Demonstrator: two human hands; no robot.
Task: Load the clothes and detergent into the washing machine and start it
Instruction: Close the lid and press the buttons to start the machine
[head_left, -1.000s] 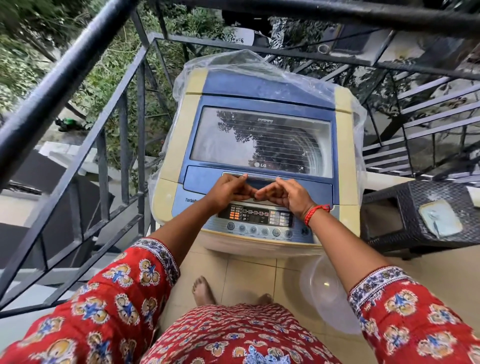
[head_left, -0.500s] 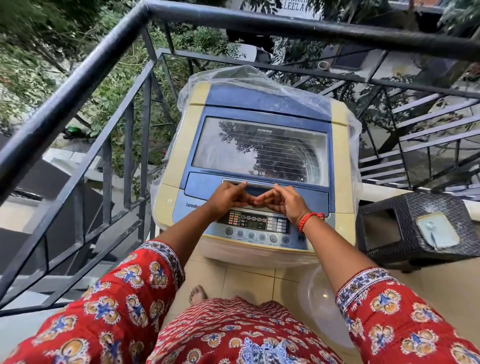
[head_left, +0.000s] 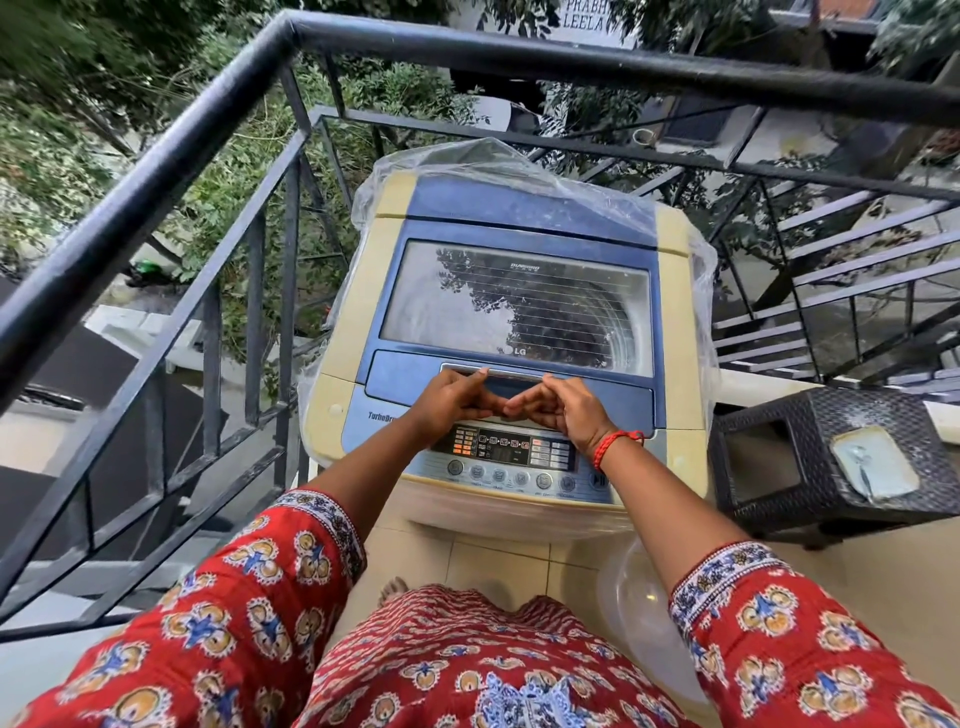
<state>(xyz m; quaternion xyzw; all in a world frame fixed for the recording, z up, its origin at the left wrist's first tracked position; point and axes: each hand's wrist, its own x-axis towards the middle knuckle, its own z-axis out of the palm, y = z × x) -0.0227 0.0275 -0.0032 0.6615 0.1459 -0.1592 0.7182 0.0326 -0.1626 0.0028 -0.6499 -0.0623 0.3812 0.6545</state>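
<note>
A blue and cream top-loading washing machine stands against the balcony railing, with a clear plastic cover pushed back over its rear. Its glass lid lies flat and closed, and the drum shows dimly through it. My left hand and my right hand meet at the lid's front edge, just below the handle recess. Their fingers curl in at that edge, above the control panel. No clothes or detergent are in view.
A black metal railing runs along the left and behind the machine. A dark wicker stool with a pale flat object on top stands to the right. A clear plastic basin lies on the tiled floor by my right arm.
Both hands have stayed at the lid's front edge and the lid is still down. The view has tilted upward a little, showing more of the railing.
</note>
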